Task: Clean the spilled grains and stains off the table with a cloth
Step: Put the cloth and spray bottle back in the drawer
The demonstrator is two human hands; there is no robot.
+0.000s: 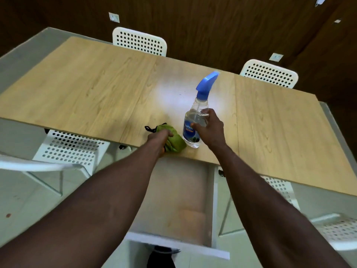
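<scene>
While left grip [159, 139] clamps the cloth [176, 142] at the table's [96, 89] near edge, right grip [212, 130] curls round the bottle [193, 120] alongside; wood stretches beyond.

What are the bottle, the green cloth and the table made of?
The bottle looks like clear shiny plastic: you see through it. The cloth seems soft fabric, since it bunches up. The table looks like wood or wood-look laminate: grain lines, smooth glare.
</scene>
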